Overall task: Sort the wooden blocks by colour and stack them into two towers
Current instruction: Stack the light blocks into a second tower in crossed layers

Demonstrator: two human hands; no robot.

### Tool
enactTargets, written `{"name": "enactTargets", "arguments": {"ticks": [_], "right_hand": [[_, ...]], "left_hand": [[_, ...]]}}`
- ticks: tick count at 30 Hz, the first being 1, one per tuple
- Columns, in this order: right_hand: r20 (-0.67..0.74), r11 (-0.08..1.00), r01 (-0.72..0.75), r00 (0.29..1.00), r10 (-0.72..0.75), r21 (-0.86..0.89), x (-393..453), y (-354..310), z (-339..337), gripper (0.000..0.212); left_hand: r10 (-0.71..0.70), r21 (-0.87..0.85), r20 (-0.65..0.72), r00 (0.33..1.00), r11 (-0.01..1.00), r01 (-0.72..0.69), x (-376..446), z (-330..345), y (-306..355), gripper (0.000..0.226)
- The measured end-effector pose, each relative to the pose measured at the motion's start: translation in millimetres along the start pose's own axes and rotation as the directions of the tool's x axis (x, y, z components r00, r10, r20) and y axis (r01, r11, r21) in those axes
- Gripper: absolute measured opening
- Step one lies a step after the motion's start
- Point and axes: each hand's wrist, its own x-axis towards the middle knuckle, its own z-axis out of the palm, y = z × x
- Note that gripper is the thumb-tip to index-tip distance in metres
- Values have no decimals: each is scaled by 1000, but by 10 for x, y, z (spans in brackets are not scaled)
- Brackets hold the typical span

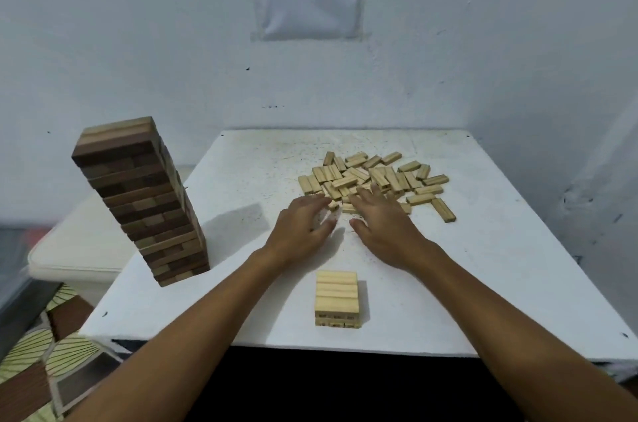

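I have both hands at the near edge of the pale pile (pixel 374 181) on the table (pixel 483 266); the left hand (pixel 300 224) and right hand (pixel 383 228) are flat, each grip apart and empty. I'd pinch three aligned blocks, then lay them crosswise on the pale stack (pixel 336 297), clear of the dark tower (pixel 141 197).

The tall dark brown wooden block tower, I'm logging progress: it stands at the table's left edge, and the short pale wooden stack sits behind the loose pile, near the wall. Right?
Not quite. The head view shows the short pale wooden stack at the near edge, in front of the loose pile of pale wooden blocks, not behind it. The tall dark brown wooden block tower does stand at the white table's left edge.
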Motion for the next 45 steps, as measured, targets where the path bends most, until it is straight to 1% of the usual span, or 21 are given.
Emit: {"name": "enactTargets", "arguments": {"ticks": [1,3,5,6,8,9,11,13,15,17,19,20,22,24,29,33,36,38,39,42,45], "right_hand": [[46,996,6,999,-2,-89,17,2,25,55],[85,973,25,996,-6,-231,21,-8,73,57],[70,946,47,997,-26,-321,-7,-27,99,57],[58,944,63,997,-46,-325,-33,-40,109,58],[44,958,94,995,-86,-271,-99,-69,116,57],[43,970,97,995,-90,-221,-134,-83,108,53],[40,989,88,996,-84,-120,-188,-85,85,49],[32,994,96,995,-94,-55,-218,-69,56,48],[25,994,108,994,-108,-4,-235,-30,54,46],[4,991,126,992,-127,41,-258,16,61,45],[-25,985,156,988,-155,77,-286,64,61,43],[-41,980,172,985,-169,101,-298,85,57,41],[-61,970,193,981,-186,151,-312,126,48,37],[-71,961,204,978,-194,185,-314,164,44,34],[-103,945,212,976,-192,250,-278,192,49,29],[-81,938,227,974,-213,260,-236,184,40,28],[-107,947,229,972,-210,225,-233,157,26,32],[-155,962,184,976,-154,200,-242,95,-2,30],[-153,974,150,980,-125,169,-243,59,-11,33],[-66,998,55,996,-54,24,-206,-33,-13,54],[-56,997,64,997,-62,33,-168,-85,3,48]], "left_hand": [[0,59,20,1000,998,-2,-2,43,-19,65],[9,161,70,998,987,-20,-13,106,-71,66],[54,200,107,993,977,-75,-42,107,-112,58],[90,199,104,991,974,-109,-57,101,-130,50],[147,168,36,989,974,-151,-100,78,-129,37],[160,139,-36,986,978,-154,-124,64,-111,33],[147,82,-144,979,987,-136,-145,15,-61,34],[125,70,-118,985,991,-117,-104,-19,-47,46],[135,111,-86,987,986,-125,-36,-9,-81,52],[171,188,-65,983,970,-156,31,30,-129,52],[213,248,-36,976,949,-197,78,73,-150,47],[242,254,-48,969,941,-222,90,87,-148,41],[288,238,-140,947,938,-250,96,99,-151,28],[277,227,-208,938,946,-229,73,87,-149,23],[226,170,-240,944,967,-188,-43,7,-157,16],[174,41,-230,957,985,-169,-111,-41,-195,8],[136,-36,-155,979,989,-143,-168,-84,-250,8],[127,-57,-121,985,989,-134,-201,-100,-280,14],[128,-60,-124,984,989,-136,-210,-104,-284,17],[84,-57,-132,988,994,-92,-214,-111,-249,27],[97,-55,-106,990,993,-103,-200,-99,-210,25]]}}
